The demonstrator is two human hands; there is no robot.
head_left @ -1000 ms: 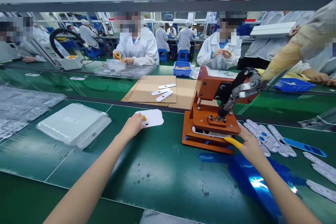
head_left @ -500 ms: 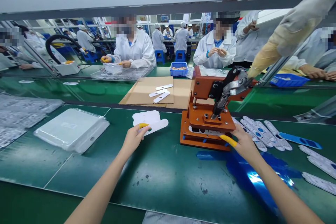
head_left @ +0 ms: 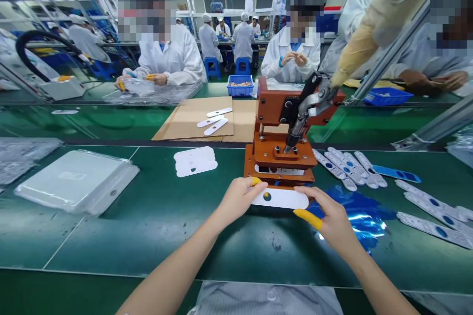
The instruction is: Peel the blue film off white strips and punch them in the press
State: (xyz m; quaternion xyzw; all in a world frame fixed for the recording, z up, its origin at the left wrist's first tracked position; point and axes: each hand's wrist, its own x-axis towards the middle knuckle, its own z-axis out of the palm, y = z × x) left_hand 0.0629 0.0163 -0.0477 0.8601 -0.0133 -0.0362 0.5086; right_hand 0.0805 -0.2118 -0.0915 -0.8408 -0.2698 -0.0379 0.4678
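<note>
Left fingers (head_left: 260, 188) pinch a white strip (head_left: 285, 198), right fingers (head_left: 309, 218) parted about its end

On a green table (head_left: 121, 229), a wrapped white packet (head_left: 74, 177) is set at the left, flat white pieces (head_left: 195, 156) are laid nearer the middle, and an orange press (head_left: 266, 160) is put next. Blue film (head_left: 354, 204) and pale strips (head_left: 421, 225) are spread farther right.

A white strip (head_left: 283, 198), round-holed, is held crosswise before the orange press (head_left: 280, 159).
</note>
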